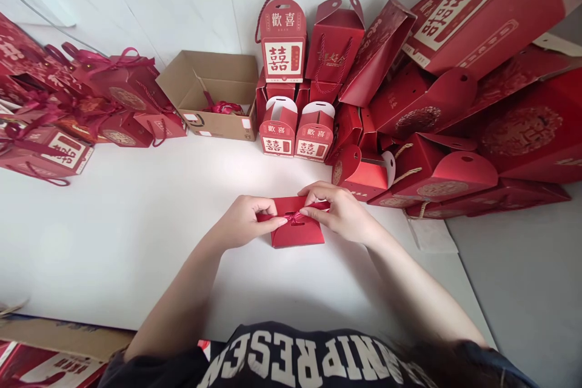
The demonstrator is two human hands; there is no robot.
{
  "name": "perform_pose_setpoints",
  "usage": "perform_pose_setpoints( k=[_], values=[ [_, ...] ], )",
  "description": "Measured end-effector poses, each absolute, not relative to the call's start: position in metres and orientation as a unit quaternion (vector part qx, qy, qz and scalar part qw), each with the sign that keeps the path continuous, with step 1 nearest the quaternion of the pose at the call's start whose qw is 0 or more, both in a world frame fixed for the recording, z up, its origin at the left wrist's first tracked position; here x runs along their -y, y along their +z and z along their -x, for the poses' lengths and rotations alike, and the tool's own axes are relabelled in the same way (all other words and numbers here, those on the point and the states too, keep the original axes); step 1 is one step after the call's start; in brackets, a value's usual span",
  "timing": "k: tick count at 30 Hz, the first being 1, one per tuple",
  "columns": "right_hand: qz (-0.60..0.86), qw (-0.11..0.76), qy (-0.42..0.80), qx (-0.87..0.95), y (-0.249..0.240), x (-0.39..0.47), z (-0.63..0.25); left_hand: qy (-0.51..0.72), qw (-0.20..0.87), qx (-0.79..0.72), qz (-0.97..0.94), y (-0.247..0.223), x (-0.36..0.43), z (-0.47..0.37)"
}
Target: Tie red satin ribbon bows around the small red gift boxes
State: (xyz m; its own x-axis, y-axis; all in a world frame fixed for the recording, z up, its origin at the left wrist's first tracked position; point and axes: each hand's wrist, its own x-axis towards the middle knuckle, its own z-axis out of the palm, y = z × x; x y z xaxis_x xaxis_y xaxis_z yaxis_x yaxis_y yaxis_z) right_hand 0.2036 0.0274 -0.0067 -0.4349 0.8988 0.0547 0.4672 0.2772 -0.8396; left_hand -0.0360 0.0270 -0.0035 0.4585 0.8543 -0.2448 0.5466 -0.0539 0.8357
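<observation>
A small red gift box rests on the white table in front of me. At its top a dark red ribbon forms a knot or bow over the slotted flaps. My left hand pinches the ribbon from the left side, thumb and forefinger closed near the knot. From the right, my right hand pinches the ribbon's other side, its fingers bent over the box's back edge. The fingers cover parts of the ribbon and of the box's top.
Several finished-looking boxes with ribbons are piled at the left. An open cardboard carton holding ribbon stands against the wall. Red boxes stand behind the work spot, and larger ones are stacked at the right. Another carton is at lower left.
</observation>
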Motion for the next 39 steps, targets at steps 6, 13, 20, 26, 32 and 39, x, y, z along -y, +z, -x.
perform_pose_setpoints(
  k=[6, 13, 20, 26, 32, 39],
  values=[
    [0.45, 0.277, 0.411, 0.743, -0.003, -0.027, -0.205, 0.151, 0.481, -0.492, -0.709, 0.0, -0.027, 0.039],
    [0.43, 0.253, 0.426, 0.755, 0.0, -0.029, -0.214, 0.131, 0.537, -0.491, -0.673, 0.008, -0.03, 0.044],
    [0.455, 0.258, 0.428, 0.737, -0.003, -0.032, -0.216, 0.15, 0.533, -0.514, -0.655, 0.008, -0.031, 0.046],
    [0.511, 0.318, 0.4, 0.691, -0.017, -0.029, -0.199, 0.153, 0.584, -0.503, -0.619, 0.003, -0.033, 0.045],
    [0.517, 0.467, 0.333, 0.636, -0.046, -0.026, -0.172, 0.21, 0.599, -0.476, -0.609, -0.012, -0.035, 0.04],
    [0.489, 0.447, 0.342, 0.667, -0.039, -0.028, -0.179, 0.208, 0.567, -0.497, -0.623, -0.008, -0.034, 0.041]
  ],
)
